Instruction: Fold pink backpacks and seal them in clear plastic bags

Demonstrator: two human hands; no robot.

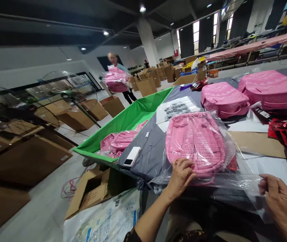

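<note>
Pink backpack [196, 143] lay flat inside a clear plastic bag [236, 168] near the front edge of the grey-covered bench [150, 148], with bare cloth to its left up to a white power bank [132, 156] at the corner. Beyond that edge sat a green bin [133, 117] with more bagged backpacks. Two further pink backpacks [224, 99] crowded the far right; red items there were hard to make out. The left hand [181, 176] pressed curled fingers on the bag's open end over the backpack; the right hand [279, 198], well apart, pinched the loose film, its forearm cut off by the frame.
</note>
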